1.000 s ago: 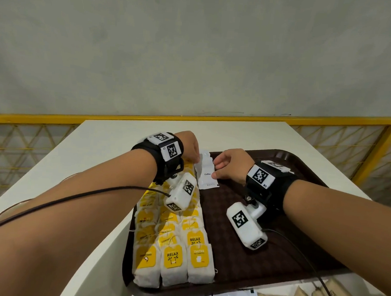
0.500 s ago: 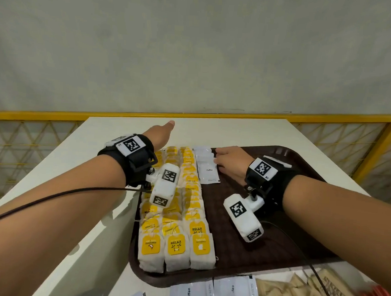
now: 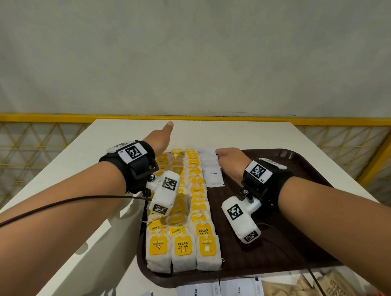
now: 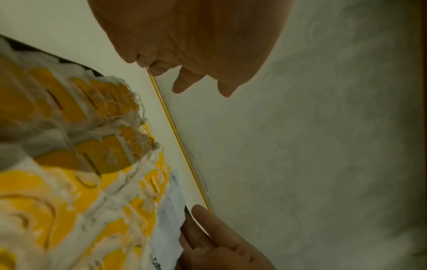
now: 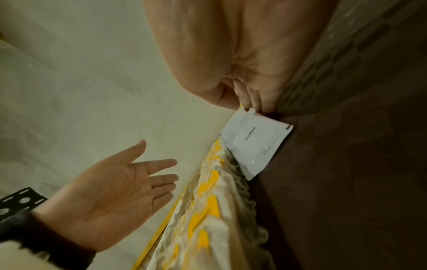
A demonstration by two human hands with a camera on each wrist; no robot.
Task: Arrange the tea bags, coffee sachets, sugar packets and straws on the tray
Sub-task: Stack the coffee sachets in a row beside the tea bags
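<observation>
The right hand [image 3: 231, 164] is pressing curled fingers [image 5: 253, 101] against the coffee sachets [image 3: 212, 170] at mid-frame on the tray [image 3: 298, 252]. The left hand [image 5: 120, 184] is hovering with fingers spread wide and holding nothing, left of the tea bags [image 3: 183, 215].

A second ago both hands meet over a standing coffee sachet at the far end of the tea bag rows. Now the left hand [image 3: 159, 137] is off it, lifted up and left of centre frame with palm open and fingers spread over the table. The coffee sachet [image 3: 214, 174] lies flat on the tray beside the tea bags, and the right hand [image 3: 231, 162] rests at the sachets' right edge, fingertips touching.
</observation>
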